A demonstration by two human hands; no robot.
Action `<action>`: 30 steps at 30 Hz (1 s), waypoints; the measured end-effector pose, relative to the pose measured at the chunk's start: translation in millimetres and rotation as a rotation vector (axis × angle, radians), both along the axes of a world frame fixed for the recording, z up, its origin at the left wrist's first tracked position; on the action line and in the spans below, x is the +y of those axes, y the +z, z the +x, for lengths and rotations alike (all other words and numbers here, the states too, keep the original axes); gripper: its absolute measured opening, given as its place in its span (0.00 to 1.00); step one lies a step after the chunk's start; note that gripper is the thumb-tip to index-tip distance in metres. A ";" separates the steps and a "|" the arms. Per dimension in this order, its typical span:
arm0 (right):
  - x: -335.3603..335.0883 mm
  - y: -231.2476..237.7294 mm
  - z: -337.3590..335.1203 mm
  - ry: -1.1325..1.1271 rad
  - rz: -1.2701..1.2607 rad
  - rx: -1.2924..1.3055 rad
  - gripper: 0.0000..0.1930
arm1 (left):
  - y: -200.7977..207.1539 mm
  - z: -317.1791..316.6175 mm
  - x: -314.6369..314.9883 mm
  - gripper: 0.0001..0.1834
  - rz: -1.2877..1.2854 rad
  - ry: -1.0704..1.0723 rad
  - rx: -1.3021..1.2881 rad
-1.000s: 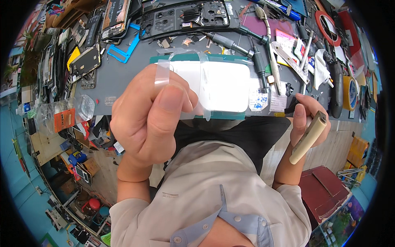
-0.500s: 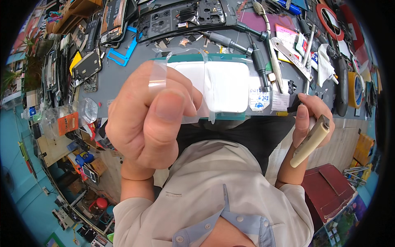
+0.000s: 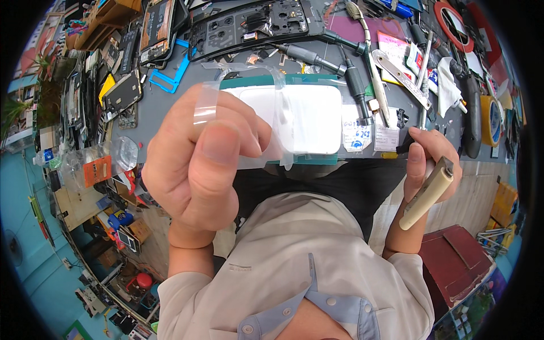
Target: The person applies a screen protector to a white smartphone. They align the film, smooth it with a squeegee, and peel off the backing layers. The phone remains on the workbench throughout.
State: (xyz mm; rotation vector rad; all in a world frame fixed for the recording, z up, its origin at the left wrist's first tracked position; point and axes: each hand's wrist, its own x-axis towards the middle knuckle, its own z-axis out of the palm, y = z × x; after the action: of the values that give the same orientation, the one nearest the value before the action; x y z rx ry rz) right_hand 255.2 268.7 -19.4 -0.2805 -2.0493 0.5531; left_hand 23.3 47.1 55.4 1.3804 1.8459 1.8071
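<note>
My left hand (image 3: 195, 153) is closed, thumb pressed to the curled fingers, on a clear plastic film (image 3: 205, 105). The film curls up over the fingers, and its loose edge hangs over the left part of a bright white rounded panel (image 3: 314, 119). Under the panel lies a green mat (image 3: 317, 80). My right hand (image 3: 436, 150), at the desk's front edge, is curled around a cream-handled tool (image 3: 425, 198) with a metal strip, which slants down across the palm. A small black piece (image 3: 405, 144) shows at those fingertips; whether it belongs to the tool I cannot tell.
Precision screwdrivers (image 3: 356, 85), a white-handled brush (image 3: 377, 79) and a metal folding tool (image 3: 401, 79) lie right of the mat. An opened phone frame (image 3: 249, 25) and a blue bracket (image 3: 175, 73) are behind. A clear plastic package (image 3: 122, 153) sits at left, yellow tape (image 3: 489, 120) at right.
My left hand has shifted slightly left with the film, whose loose edge has moved left over the panel. The right hand and its tool have barely moved.
</note>
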 end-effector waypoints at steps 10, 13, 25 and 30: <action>-1.3 5.1 -0.7 -0.044 -0.016 -0.032 0.06 | -4.2 -2.4 -8.6 0.20 0.032 0.034 -0.100; -2.2 4.3 -1.8 -0.055 0.001 -0.031 0.06 | -13.9 1.5 -14.6 0.20 0.055 0.038 -0.148; -9.9 9.0 7.6 -0.103 -0.107 -0.137 0.10 | -26.5 28.8 -34.0 0.50 -0.065 0.140 -0.224; -9.0 20.3 17.9 -0.039 -0.223 -0.258 0.11 | -32.2 28.3 -42.4 0.51 -0.061 0.155 -0.248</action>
State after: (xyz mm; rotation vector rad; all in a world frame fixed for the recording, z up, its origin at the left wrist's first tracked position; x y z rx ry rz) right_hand 273.1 259.7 1.0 -0.5473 -2.2253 0.7559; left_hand 51.7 4.7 23.2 0.9654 1.9011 1.8791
